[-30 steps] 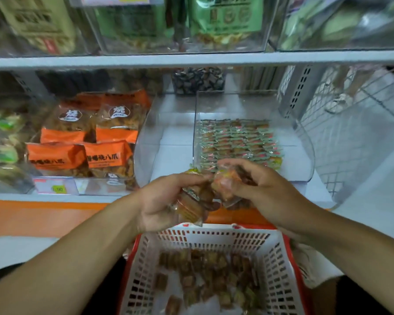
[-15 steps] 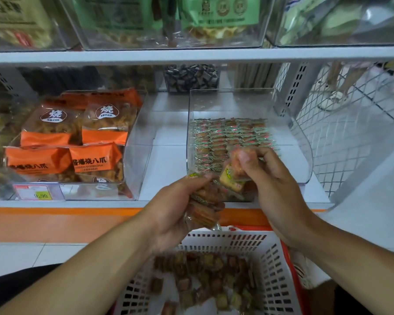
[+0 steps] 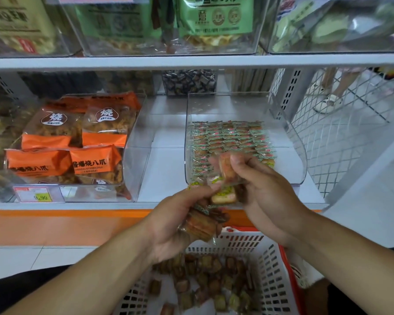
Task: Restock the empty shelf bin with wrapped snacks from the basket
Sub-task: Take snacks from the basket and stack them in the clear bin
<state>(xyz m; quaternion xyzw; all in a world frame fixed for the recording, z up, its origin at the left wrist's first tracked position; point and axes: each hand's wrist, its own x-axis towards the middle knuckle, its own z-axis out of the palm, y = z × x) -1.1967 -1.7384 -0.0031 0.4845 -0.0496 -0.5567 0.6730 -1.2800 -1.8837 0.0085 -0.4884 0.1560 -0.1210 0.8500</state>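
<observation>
A clear plastic shelf bin (image 3: 298, 155) holds neat rows of small green-and-red wrapped snacks (image 3: 230, 137). Below it, a white and red basket (image 3: 271, 264) contains several loose wrapped snacks (image 3: 205, 280). My left hand (image 3: 175, 226) grips a bunch of wrapped snacks (image 3: 203, 223) just above the basket's far rim. My right hand (image 3: 264, 189) pinches a couple of wrapped snacks (image 3: 224, 176) at the bin's front opening, partly seen through the clear front wall.
Another clear bin with orange snack bags (image 3: 77, 142) stands to the left, with a price tag (image 3: 35, 194) on its front. A bare white shelf gap (image 3: 166, 160) lies between the two bins. Upper shelf bins (image 3: 168, 26) hang overhead. Wire mesh (image 3: 350, 123) closes the right side.
Both hands have risen from the basket toward the bin. My right hand has lifted its snacks to the bin's front opening, while the left stays lower with its bunch.
</observation>
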